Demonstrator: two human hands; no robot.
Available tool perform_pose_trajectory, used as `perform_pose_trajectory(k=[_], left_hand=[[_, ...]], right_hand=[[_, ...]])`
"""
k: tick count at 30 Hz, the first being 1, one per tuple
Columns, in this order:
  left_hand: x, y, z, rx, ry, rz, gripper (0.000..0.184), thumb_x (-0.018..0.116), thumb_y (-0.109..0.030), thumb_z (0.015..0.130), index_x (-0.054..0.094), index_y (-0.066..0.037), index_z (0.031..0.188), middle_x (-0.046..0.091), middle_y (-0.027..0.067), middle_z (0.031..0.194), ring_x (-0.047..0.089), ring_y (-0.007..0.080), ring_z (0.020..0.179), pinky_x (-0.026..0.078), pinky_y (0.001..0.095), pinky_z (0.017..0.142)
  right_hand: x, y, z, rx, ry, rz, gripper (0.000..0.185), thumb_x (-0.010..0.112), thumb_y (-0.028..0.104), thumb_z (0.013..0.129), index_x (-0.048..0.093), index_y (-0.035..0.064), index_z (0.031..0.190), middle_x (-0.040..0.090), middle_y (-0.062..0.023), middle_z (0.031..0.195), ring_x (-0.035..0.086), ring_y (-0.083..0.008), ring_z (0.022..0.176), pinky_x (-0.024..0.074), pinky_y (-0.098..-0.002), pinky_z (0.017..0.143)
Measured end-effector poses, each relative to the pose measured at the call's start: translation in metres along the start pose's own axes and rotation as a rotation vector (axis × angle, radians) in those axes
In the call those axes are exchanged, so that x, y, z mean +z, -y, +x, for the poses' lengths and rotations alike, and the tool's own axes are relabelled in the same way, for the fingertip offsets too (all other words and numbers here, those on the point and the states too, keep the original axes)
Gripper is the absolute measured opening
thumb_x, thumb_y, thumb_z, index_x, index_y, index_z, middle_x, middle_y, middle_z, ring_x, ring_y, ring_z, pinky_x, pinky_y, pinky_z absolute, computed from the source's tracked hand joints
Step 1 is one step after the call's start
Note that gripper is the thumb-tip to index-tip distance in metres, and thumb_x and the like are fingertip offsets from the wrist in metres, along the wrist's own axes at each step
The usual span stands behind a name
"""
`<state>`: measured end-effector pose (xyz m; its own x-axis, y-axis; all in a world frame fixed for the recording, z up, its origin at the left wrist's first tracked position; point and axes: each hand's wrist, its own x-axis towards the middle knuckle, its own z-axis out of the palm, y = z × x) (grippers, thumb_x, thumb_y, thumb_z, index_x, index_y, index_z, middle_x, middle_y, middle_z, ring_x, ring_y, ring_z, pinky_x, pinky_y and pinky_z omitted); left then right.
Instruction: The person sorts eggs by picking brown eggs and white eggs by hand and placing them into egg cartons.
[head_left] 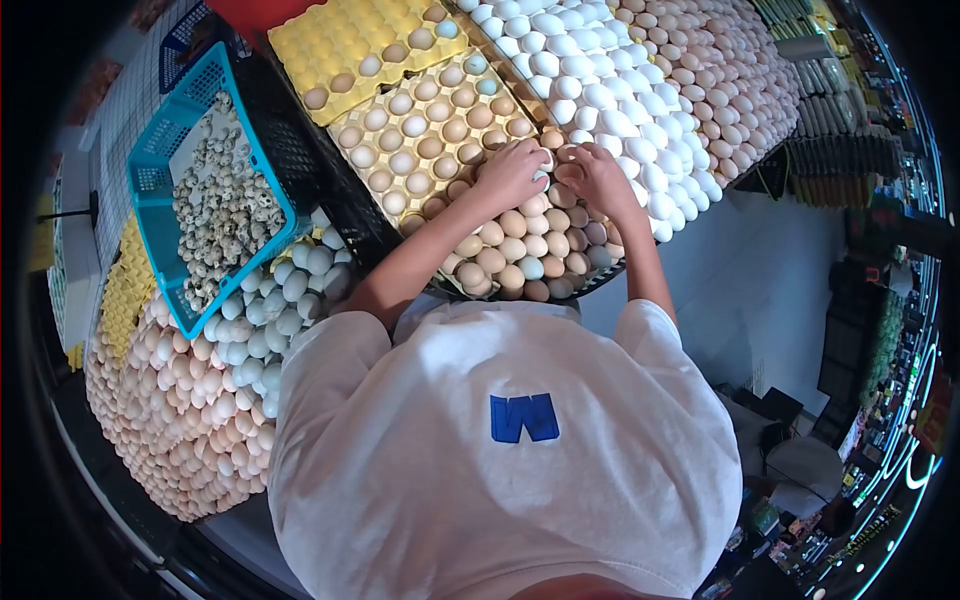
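My left hand (514, 176) is over the brown eggs beside the egg tray, its fingers bent around a pale egg (543, 163) that shows partly at the fingertips. Close by on the right, my right hand (597, 178) has its fingers curled down on a brown egg (568, 174). The fingertips of both hands nearly meet. A pale yellow tray (352, 168) holding brown, cream and bluish eggs lies to the left of my hands. Loose brown eggs (512, 249) with a few bluish ones are heaped just below them.
White eggs (600, 97) are piled beyond a cardboard divider (505, 62), with pinkish eggs (712, 85) farther right. A yellow tray (300, 52) stands at the top. On the left are a teal basket (277, 178) of quail eggs, bluish eggs (290, 287) and pinkish eggs (185, 400).
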<state>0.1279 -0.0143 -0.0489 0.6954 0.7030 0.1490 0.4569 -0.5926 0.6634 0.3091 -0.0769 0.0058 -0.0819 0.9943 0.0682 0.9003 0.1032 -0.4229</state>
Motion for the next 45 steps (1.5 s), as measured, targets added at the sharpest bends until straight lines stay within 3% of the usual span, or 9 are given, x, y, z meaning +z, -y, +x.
perform_pose_trajectory(k=[6, 15, 22, 26, 31, 34, 36, 41, 45], left_hand=[[0.016, -0.027, 0.01, 0.097, -0.043, 0.245, 0.027, 0.07, -0.027, 0.076, 0.063, -0.007, 0.092, 0.056, 0.01, 0.097, 0.055, 0.0273, 0.097, 0.048, 0.0401, 0.082], [0.026, -0.044, 0.026, -0.016, -0.021, 0.292, 0.045, 0.076, -0.035, 0.07, 0.061, 0.001, 0.094, 0.061, 0.0149, 0.095, 0.063, 0.0289, 0.089, 0.053, 0.0388, 0.074], [0.02, -0.037, 0.021, -0.155, 0.043, 0.151, 0.043, 0.073, -0.033, 0.071, 0.062, 0.001, 0.094, 0.061, 0.0153, 0.101, 0.062, 0.0293, 0.097, 0.053, 0.0401, 0.08], [-0.007, -0.03, 0.016, -0.188, -0.054, 0.035, 0.039, 0.071, -0.032, 0.065, 0.066, -0.002, 0.089, 0.062, 0.016, 0.095, 0.062, 0.0321, 0.088, 0.051, 0.0428, 0.077], [-0.075, 0.023, 0.033, -0.293, -0.241, -0.108, 0.043, 0.074, -0.036, 0.064, 0.066, -0.002, 0.087, 0.064, 0.014, 0.081, 0.063, 0.0287, 0.08, 0.051, 0.0391, 0.072], [-0.113, 0.09, 0.05, -0.351, -0.38, -0.102, 0.05, 0.075, -0.042, 0.066, 0.065, 0.001, 0.089, 0.068, 0.015, 0.086, 0.065, 0.0269, 0.079, 0.052, 0.0363, 0.071], [-0.14, 0.122, 0.059, -0.393, -0.385, -0.175, 0.048, 0.074, -0.038, 0.072, 0.064, 0.001, 0.097, 0.067, 0.0122, 0.084, 0.065, 0.0186, 0.076, 0.051, 0.0304, 0.068], [-0.171, 0.178, 0.08, -0.499, -0.555, -0.106, 0.044, 0.07, -0.04, 0.077, 0.065, -0.003, 0.101, 0.067, 0.0124, 0.085, 0.065, 0.0218, 0.076, 0.052, 0.0333, 0.068], [-0.171, 0.214, 0.09, -0.413, -0.553, 0.224, 0.041, 0.066, -0.038, 0.08, 0.065, -0.005, 0.104, 0.066, 0.0147, 0.084, 0.065, 0.03, 0.079, 0.051, 0.0389, 0.072]], right_hand=[[-0.001, -0.025, 0.011, 0.051, 0.089, 0.122, 0.023, 0.062, 0.01, 0.082, 0.064, 0.0058, 0.104, 0.063, -0.0168, 0.088, 0.062, -0.0339, 0.079, 0.0499, -0.0413, 0.072], [0.011, -0.033, 0.048, 0.234, 0.13, -0.03, 0.029, 0.067, 0.019, 0.074, 0.067, 0.0045, 0.099, 0.067, -0.0185, 0.082, 0.065, -0.0324, 0.076, 0.0505, -0.041, 0.07], [0.015, -0.032, 0.055, 0.25, 0.175, -0.125, 0.026, 0.068, 0.023, 0.071, 0.067, 0.0039, 0.089, 0.065, -0.0185, 0.077, 0.063, -0.0344, 0.073, 0.0494, -0.0428, 0.067], [0.022, -0.031, 0.053, 0.254, 0.154, -0.15, 0.026, 0.067, 0.023, 0.069, 0.066, 0.002, 0.084, 0.064, -0.0203, 0.073, 0.062, -0.0362, 0.071, 0.0495, -0.044, 0.065], [0.015, -0.012, 0.054, 0.293, 0.171, -0.233, 0.027, 0.066, 0.022, 0.069, 0.065, 0.0011, 0.085, 0.064, -0.0216, 0.074, 0.064, -0.0354, 0.073, 0.0495, -0.044, 0.066], [-0.005, 0.011, 0.067, 0.317, 0.21, -0.097, 0.032, 0.066, 0.015, 0.069, 0.063, 0.0033, 0.099, 0.067, -0.0203, 0.09, 0.065, -0.033, 0.088, 0.0517, -0.0411, 0.075], [-0.005, 0.012, 0.09, 0.15, 0.147, 0.103, 0.038, 0.07, 0.012, 0.068, 0.06, 0.0056, 0.105, 0.064, -0.0179, 0.093, 0.063, -0.0299, 0.088, 0.0506, -0.0386, 0.077], [0.034, 0.022, 0.183, -0.093, -0.059, 0.413, 0.04, 0.072, 0.012, 0.069, 0.059, 0.0078, 0.107, 0.055, -0.0123, 0.088, 0.057, -0.0257, 0.078, 0.049, -0.0358, 0.076], [0.057, 0.05, 0.26, -0.111, -0.103, 0.443, 0.043, 0.074, 0.014, 0.069, 0.059, 0.009, 0.109, 0.055, -0.0164, 0.1, 0.059, -0.0306, 0.087, 0.0485, -0.0386, 0.081]])
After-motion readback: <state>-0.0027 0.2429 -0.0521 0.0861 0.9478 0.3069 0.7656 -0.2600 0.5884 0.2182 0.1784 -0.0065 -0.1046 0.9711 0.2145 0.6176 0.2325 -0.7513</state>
